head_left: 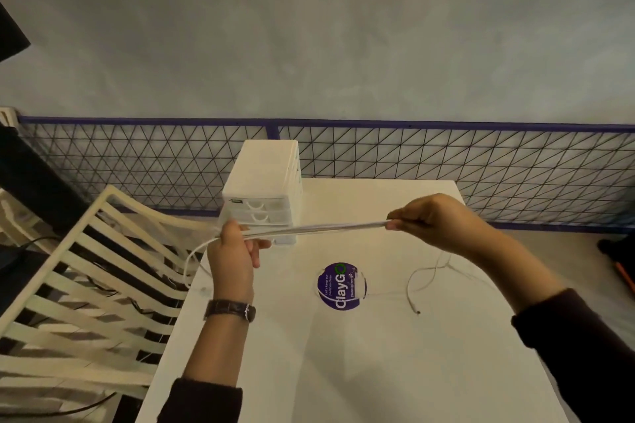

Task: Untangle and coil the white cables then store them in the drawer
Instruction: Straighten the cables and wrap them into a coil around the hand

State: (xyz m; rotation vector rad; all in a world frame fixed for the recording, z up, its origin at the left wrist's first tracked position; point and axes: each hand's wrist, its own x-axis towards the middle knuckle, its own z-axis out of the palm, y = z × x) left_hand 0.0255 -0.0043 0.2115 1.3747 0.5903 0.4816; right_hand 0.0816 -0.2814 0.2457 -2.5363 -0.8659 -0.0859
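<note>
A white cable (319,227) is folded into several parallel strands and stretched taut above the table between my hands. My left hand (233,257) grips its left end, and a loose loop hangs down from that fist past the table's left edge. My right hand (433,220) pinches the right end of the bundle. A second thin white cable (427,278) lies loose on the white table (343,371) at the right, its plug end toward me. A small white drawer unit (264,189) stands at the table's far left, its drawers shut.
A round purple sticker (341,286) marks the table's middle. A white slatted chair (86,285) stands close against the table's left side. Behind the table runs a wire mesh fence (446,154) with a purple rail, and a dark cord lies on the floor at the left.
</note>
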